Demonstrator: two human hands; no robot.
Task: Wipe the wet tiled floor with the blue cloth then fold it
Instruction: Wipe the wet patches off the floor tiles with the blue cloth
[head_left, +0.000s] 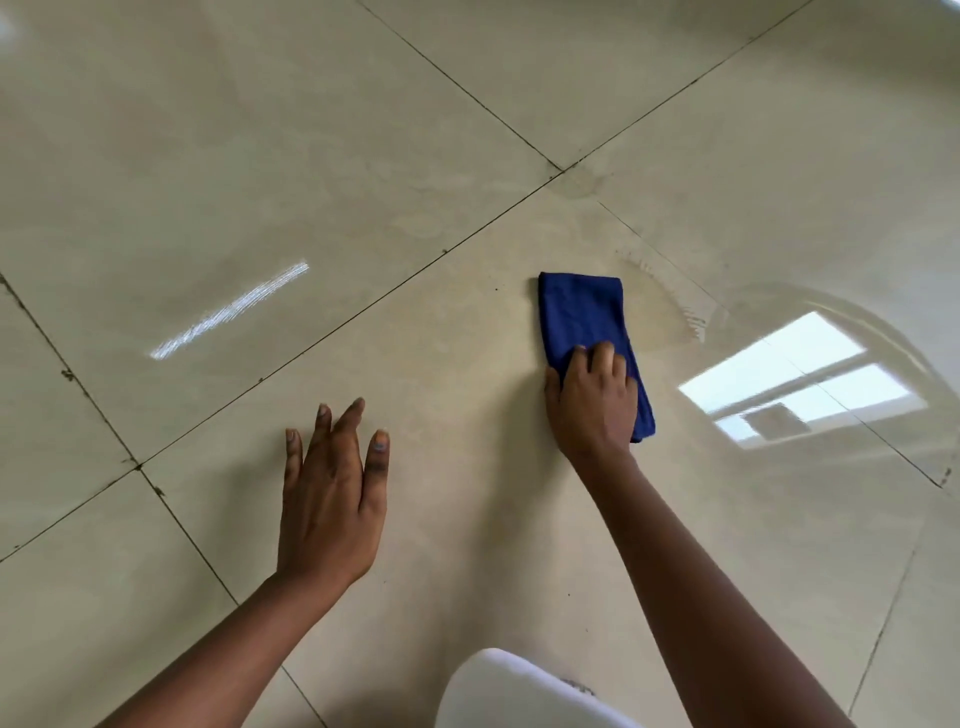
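The blue cloth lies folded into a long strip on the beige tiled floor, right of centre. My right hand presses down on the cloth's near end, fingers curled over the fabric. A puddle of water spreads to the right of the cloth and mirrors a window; its streaky edge lies just beyond the cloth's far right corner. My left hand rests flat on a dry tile to the left, fingers spread, holding nothing.
Dark grout lines cross the floor diagonally. A white-clad knee shows at the bottom edge between my arms. A bright streak of reflected light lies on the tile at the left.
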